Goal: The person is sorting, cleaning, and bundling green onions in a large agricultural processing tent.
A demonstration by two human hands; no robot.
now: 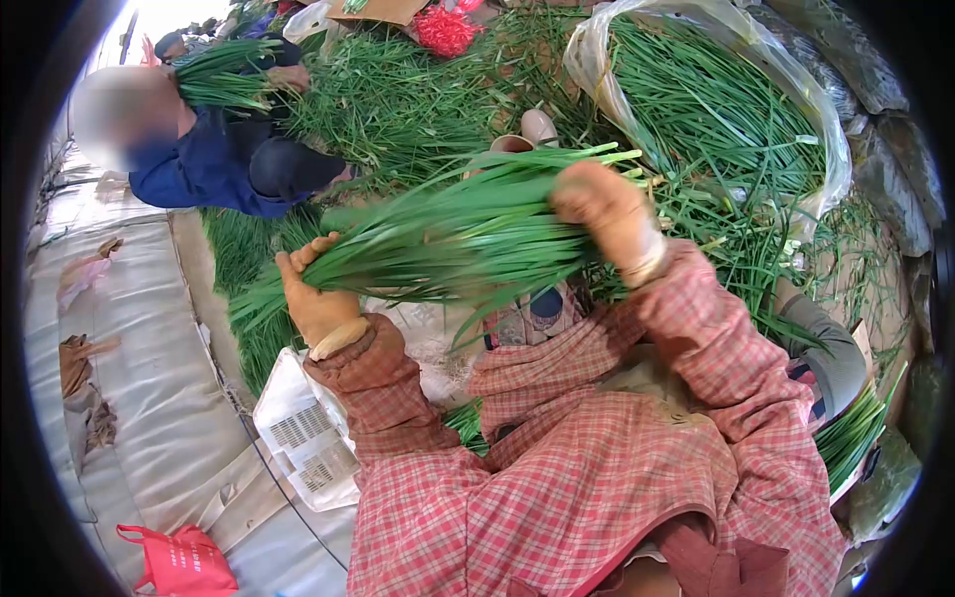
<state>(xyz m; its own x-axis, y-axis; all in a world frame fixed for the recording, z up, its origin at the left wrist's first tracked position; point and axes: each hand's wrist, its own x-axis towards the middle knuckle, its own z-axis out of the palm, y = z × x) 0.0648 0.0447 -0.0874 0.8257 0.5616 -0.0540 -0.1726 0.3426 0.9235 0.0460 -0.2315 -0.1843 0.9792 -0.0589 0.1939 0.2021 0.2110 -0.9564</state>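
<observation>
A long bunch of green chives (448, 234) stretches across in front of me, held level between both hands and partly blurred. My right hand (605, 214), in a tan glove, is closed round the bunch near its pale stem ends. At the leafy end, my left hand (316, 294), gloved too, curls its fingers round the leaves. Below the bunch sits a white plastic crate (303, 438) by my left forearm. Loose chives lie beneath and beyond my right hand.
A clear plastic bag (831, 129) full of chives stands at the upper right. Chives cover the ground ahead. A person in blue (214, 164) crouches at the upper left, holding chives. A red bag (179, 559) lies lower left; another person's grey sleeve or leg (831, 343) shows at right.
</observation>
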